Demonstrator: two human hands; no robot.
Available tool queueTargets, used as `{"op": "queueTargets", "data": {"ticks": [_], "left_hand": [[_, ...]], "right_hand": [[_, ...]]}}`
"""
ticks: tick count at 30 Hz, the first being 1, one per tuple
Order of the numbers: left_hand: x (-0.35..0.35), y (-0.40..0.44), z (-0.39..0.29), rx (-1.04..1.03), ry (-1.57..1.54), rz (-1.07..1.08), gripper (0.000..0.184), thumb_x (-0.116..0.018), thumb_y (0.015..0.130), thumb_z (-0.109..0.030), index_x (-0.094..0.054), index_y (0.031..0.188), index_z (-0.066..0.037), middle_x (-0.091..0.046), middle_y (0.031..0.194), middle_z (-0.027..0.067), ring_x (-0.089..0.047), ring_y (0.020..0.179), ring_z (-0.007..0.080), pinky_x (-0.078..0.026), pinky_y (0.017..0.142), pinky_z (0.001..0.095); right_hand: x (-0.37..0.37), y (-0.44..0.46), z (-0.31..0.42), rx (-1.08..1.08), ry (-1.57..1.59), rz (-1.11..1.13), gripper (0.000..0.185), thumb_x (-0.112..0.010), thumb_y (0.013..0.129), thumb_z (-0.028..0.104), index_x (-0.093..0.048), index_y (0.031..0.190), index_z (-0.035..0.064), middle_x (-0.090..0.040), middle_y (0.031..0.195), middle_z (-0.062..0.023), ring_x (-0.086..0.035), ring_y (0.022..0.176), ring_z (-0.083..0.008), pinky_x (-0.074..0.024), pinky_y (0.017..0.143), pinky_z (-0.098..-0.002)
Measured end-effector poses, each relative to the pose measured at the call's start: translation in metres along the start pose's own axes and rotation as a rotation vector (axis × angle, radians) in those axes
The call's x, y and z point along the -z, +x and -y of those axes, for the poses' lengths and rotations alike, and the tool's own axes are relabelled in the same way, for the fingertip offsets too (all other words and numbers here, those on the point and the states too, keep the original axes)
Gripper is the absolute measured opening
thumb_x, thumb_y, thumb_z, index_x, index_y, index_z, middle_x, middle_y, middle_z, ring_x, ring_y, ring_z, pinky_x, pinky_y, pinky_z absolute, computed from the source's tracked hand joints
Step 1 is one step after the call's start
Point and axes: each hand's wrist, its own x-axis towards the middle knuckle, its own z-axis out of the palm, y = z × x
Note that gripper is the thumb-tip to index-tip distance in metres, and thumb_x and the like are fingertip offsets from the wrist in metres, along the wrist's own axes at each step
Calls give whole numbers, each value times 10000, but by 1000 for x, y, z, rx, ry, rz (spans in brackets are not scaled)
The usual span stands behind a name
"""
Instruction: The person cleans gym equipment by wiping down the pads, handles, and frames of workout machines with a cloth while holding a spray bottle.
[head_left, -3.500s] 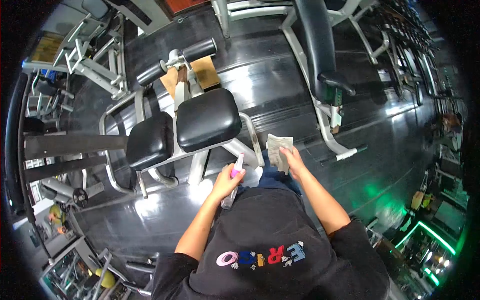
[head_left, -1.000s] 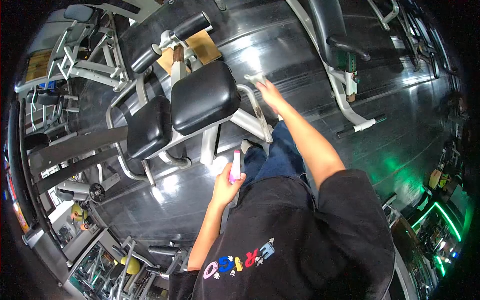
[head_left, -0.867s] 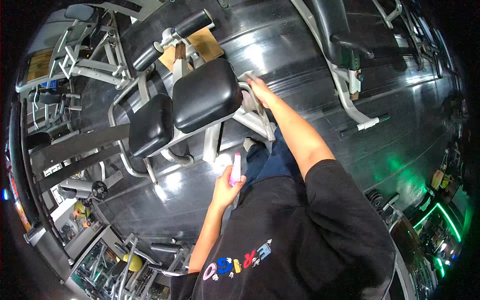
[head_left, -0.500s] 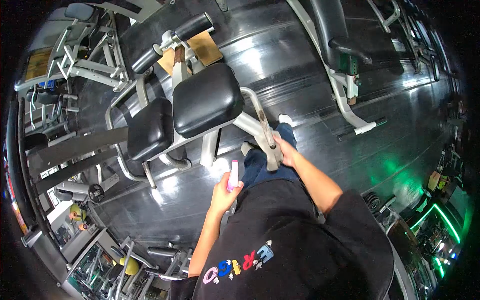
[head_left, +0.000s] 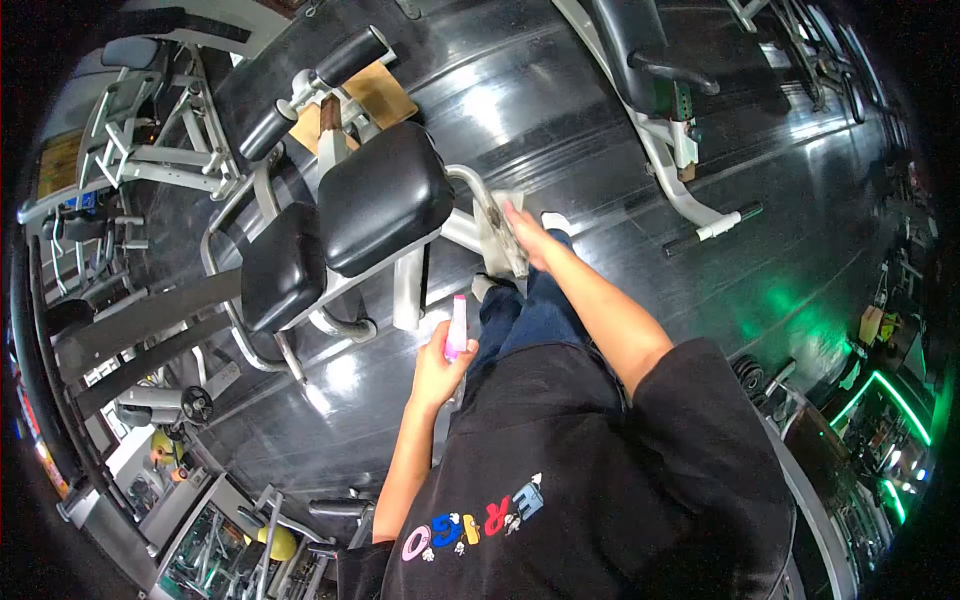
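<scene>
My left hand [head_left: 437,372] is wrapped round a small pink-and-white bottle [head_left: 458,325], its narrow end pointing up and away from me. My right hand [head_left: 530,238] presses a greyish cloth [head_left: 496,245] against the curved metal handle [head_left: 466,178] at the near end of a padded exercise bench; some of its fingers are hidden by the cloth and slightly blurred. Beside that handle is the larger black seat pad [head_left: 385,205], with a smaller black pad [head_left: 283,268] to its left.
Black roller pads [head_left: 350,57] stand at the bench's far end above a wooden board [head_left: 385,95]. Another machine's grey base [head_left: 690,210] rests on the dark floor at right. A weight machine [head_left: 165,150] is at upper left.
My right hand and the cloth have moved up and forward along the metal handle. The left hand still holds the bottle, and the whole view has shifted slightly.
</scene>
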Motion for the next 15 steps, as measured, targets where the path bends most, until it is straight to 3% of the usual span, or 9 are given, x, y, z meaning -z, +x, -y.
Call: {"op": "queueTargets", "data": {"ticks": [1,2,3,4,5,8,10,13,15], "left_hand": [[-2,-1,2,-4,-17,-10,389,-679,831,-354,-573,1021,-32,-643,785,159,-652,743,295,-486,698,375],[-3,-2,3,-4,-17,-11,389,-679,831,-354,-573,1021,-32,-643,785,159,-652,743,295,-486,698,375],[-3,-4,5,15,1,12,382,-682,828,-350,-572,1013,-34,-646,790,162,-657,751,296,-487,699,377],[-4,-4,6,35,18,34,375,-685,826,-346,-571,1004,-36,-649,795,166,-661,758,297,-488,700,379],[-6,-4,6,37,16,31,375,-685,826,-346,-571,1004,-36,-649,795,166,-661,758,297,-488,700,379],[-10,-2,5,29,23,28,387,-695,820,-356,-571,1011,-43,-650,781,174,-666,759,317,-491,697,387],[-12,4,-4,31,150,93,437,-693,814,-410,-576,1030,-49,-653,771,187,-667,762,357,-493,695,409],[-17,11,-14,-58,244,130,492,-681,809,-470,-582,1054,-55,-656,772,199,-658,761,390,-488,693,435],[-18,15,-21,-57,271,166,518,-670,807,-498,-588,1063,-55,-660,792,215,-661,793,400,-484,700,456]], "right_hand": [[4,-36,6,0,30,203,740,-387,982,586,-373,1432,-1,-486,1401,-133,-474,1260,-234,-355,1062,-386],[14,-24,-36,-17,16,149,664,-367,1003,554,-423,1420,40,-516,1377,-96,-482,1243,-210,-356,1050,-362],[17,-62,-29,-108,33,207,636,-369,1006,544,-428,1426,70,-503,1392,-75,-483,1240,-206,-357,1043,-359],[19,-81,-37,-126,16,114,572,-370,1023,496,-485,1372,57,-586,1286,-72,-554,1161,-184,-419,995,-356],[33,-65,-79,-172,5,23,600,-373,1014,510,-458,1406,64,-563,1316,-82,-499,1219,-199,-363,1032,-349],[25,-99,-42,-30,83,105,573,-387,1020,466,-485,1366,20,-593,1269,-114,-524,1187,-205,-381,1013,-344],[5,-86,-19,186,-91,-171,552,-405,1020,430,-504,1316,-25,-598,1255,-145,-541,1169,-218,-398,993,-342],[-12,-64,24,309,-173,-288,525,-421,1016,420,-517,1286,-20,-603,1243,-158,-548,1157,-217,-410,976,-350],[-12,-37,10,431,-230,-230,532,-427,1014,426,-513,1289,-22,-604,1241,-158,-550,1152,-217,-411,976,-347]]}}
